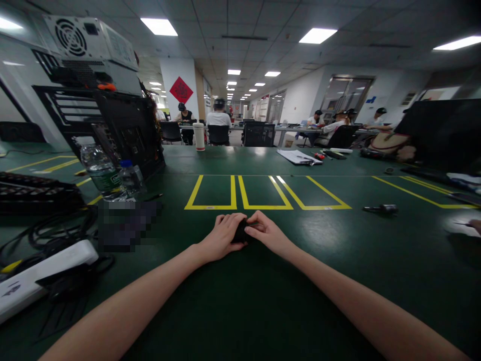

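Note:
Both hands meet over the green tabletop, just in front of the yellow tape outlines. Between them is a small black object, mostly covered by fingers, so its kind does not show. My left hand is wrapped round it from the left, fingers over the top and thumb low in front. From the right, my right hand pinches at its side with thumb and index finger. A black tool-like part with a thin shaft lies apart to the right.
At left stand an open computer case, a power supply, water bottles, cables and a white power strip. Farther back are a white cup and a clipboard. Another person's hand shows at the right edge.

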Available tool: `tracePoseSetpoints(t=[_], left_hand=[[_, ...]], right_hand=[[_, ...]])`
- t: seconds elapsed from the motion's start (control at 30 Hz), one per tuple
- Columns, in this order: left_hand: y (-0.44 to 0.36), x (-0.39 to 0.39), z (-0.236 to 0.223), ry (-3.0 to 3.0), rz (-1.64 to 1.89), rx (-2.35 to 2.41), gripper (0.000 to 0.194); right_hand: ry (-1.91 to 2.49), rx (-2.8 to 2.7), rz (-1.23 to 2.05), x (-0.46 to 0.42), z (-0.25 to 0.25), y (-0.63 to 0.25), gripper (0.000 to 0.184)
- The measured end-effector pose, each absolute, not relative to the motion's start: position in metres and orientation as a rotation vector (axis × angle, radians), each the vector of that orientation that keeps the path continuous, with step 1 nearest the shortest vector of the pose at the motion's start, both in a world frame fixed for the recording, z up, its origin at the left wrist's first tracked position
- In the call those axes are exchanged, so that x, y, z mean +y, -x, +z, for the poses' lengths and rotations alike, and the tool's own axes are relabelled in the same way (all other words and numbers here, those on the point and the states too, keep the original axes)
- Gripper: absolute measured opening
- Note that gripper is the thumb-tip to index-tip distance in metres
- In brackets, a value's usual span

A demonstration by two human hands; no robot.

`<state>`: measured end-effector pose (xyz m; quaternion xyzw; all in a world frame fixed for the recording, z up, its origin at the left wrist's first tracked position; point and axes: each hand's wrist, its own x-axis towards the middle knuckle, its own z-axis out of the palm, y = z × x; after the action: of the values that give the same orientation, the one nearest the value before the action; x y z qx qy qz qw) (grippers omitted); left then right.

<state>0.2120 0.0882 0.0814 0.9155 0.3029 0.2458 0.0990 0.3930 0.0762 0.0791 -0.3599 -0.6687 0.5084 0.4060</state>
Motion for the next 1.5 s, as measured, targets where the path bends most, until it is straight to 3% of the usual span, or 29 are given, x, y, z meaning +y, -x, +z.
tracePoseSetpoints(t=[0.4,0.6,1.0,1.2,1.5], left_hand=[[-0.206,0.084,0.087,-2.667,0.682,0.909,0.053],[-0.210,0.090,0.076,-2.676,0.761,0.948,0.057],[-0.200,0.081,0.080,-2.656,0.756,0.940,0.056],[-0.201,0.082,0.076,-2.661,0.790,0.944,0.057],[-0.200,0.082,0.076,-2.663,0.792,0.952,0.056]], right_hand=[[0.790,-1.689,1.371,0.075,0.079,-0.392,0.029],[0.832,-1.650,1.262,0.077,0.073,-0.388,0.019],[0.745,-1.651,1.392,0.069,0.075,-0.385,0.033],[0.823,-1.630,1.301,0.067,0.079,-0.380,0.017],[0.794,-1.678,1.368,0.070,0.077,-0.383,0.027]])
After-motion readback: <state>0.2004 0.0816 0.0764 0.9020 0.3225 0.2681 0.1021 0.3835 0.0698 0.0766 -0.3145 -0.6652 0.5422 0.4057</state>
